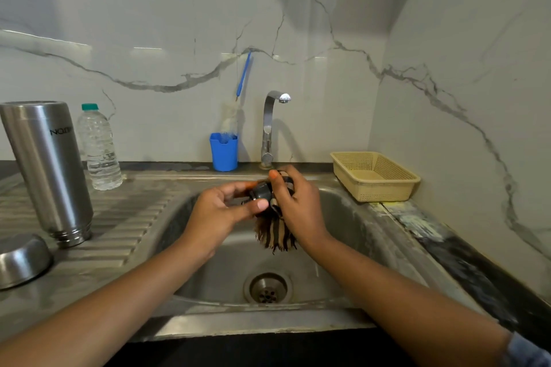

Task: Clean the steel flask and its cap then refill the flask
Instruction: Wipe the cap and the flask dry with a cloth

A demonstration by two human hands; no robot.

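Note:
The steel flask (49,170) stands upside down on the ribbed draining board at the left, its mouth on the steel. A steel cup lid (22,259) lies upside down in front of it. Over the sink basin (343,232) my left hand (217,214) pinches a small dark stopper cap (262,191). My right hand (298,205) grips a brown and black striped cloth (275,232), held against the cap; its frayed end hangs down into the basin.
A plastic water bottle (100,149) stands behind the flask. At the back, a blue holder (224,153) carries a bottle brush (243,77), beside the tap (269,128), from which no water runs. A beige plastic basket (375,176) sits to the right. The drain (267,287) is below my hands.

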